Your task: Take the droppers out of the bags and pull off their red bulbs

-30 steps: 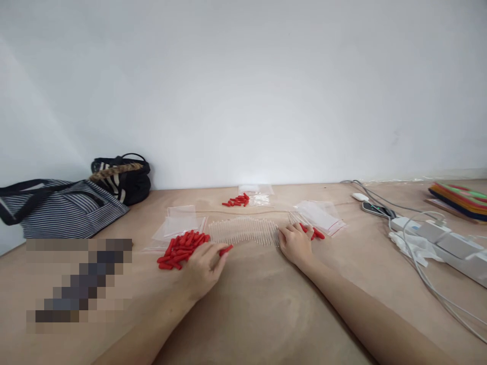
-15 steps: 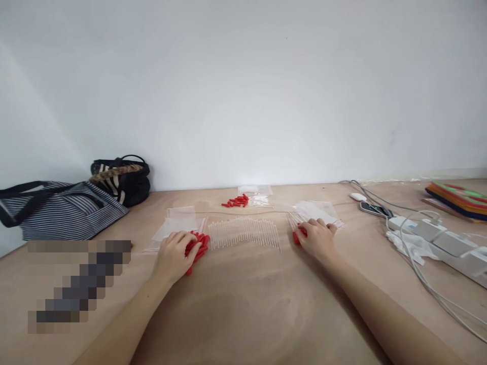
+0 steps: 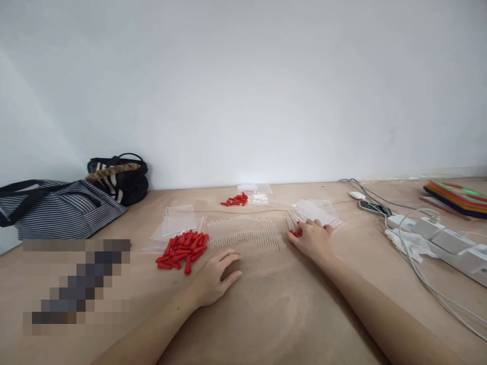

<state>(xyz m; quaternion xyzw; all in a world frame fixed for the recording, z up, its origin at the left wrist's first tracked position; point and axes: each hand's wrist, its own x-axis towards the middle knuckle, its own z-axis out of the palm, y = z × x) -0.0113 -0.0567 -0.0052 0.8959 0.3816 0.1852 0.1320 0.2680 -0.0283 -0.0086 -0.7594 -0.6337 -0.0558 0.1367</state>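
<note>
My left hand rests on the table with its fingers apart and holds nothing. To its left lies a pile of small red pieces that look like rubber dropper bulbs. A row of thin clear tubes is spread side by side in the middle. My right hand is curled over a few more red bulbs, which show between its thumb and fingers. Beside these fingers are some thin clear tubes, partly hidden.
Clear zip bags lie at left and right. Further back are a small red heap and another clear bag. Bags stand far left. A power strip with cables and coloured sheets occupy the right side.
My left hand has left the red pile and moved right and nearer, so the pile is fully visible. My right hand stays almost in place, now covering more of its red bulbs.
</note>
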